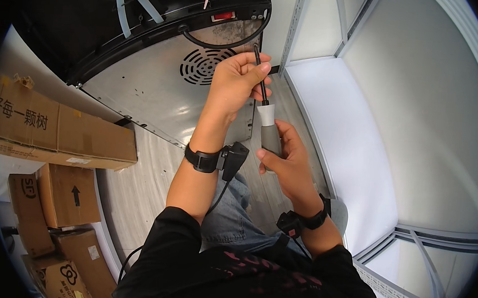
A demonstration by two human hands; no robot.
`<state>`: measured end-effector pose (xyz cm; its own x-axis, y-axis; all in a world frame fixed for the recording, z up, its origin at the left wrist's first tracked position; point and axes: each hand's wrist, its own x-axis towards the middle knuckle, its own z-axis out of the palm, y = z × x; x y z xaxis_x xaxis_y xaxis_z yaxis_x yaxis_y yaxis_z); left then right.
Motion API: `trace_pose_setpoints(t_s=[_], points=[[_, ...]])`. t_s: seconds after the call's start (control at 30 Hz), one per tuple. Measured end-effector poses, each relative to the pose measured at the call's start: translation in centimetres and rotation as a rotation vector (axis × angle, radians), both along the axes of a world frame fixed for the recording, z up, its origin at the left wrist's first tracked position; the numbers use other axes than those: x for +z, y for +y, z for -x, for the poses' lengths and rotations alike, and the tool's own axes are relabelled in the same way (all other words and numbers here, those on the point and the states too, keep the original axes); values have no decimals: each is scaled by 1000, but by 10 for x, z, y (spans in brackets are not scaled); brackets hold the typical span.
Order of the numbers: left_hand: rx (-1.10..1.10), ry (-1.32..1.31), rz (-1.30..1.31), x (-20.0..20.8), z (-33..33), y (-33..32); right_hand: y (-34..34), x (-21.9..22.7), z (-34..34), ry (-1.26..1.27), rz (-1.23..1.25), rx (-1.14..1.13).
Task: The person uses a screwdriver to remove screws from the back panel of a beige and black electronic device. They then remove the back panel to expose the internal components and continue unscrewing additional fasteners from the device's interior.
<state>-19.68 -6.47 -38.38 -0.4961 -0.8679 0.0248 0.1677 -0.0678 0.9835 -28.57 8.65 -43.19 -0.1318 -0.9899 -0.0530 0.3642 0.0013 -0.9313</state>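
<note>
A screwdriver (268,118) with a grey and white handle and a long dark shaft stands between my two hands. Its tip meets the right edge of a metal panel (142,101), just under a black cable; the screw itself is too small to make out. My left hand (238,80) steadies the shaft between thumb and fingers. Lower down, my right hand (291,161) has its thumb and fingers around the handle. The panel belongs to a large black machine (64,31) and has a round slotted vent (206,66) beside my left hand.
A black cable (224,46) loops across the panel near a red switch (224,16). Cardboard boxes (69,198) are stacked at the left. A white shelf unit (351,129) with metal uprights stands close on the right. Wood-look flooring (141,197) lies below.
</note>
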Motion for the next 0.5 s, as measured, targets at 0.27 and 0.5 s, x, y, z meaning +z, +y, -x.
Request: trace_pose_setpoints(t_s=[0.27,0.5], points=[[-32,61,-51,1,-3,-1,-1,-5,17,-378,-115,207],[9,-87,43,0,-2,-3,-4,-12,11,37,-134,142]])
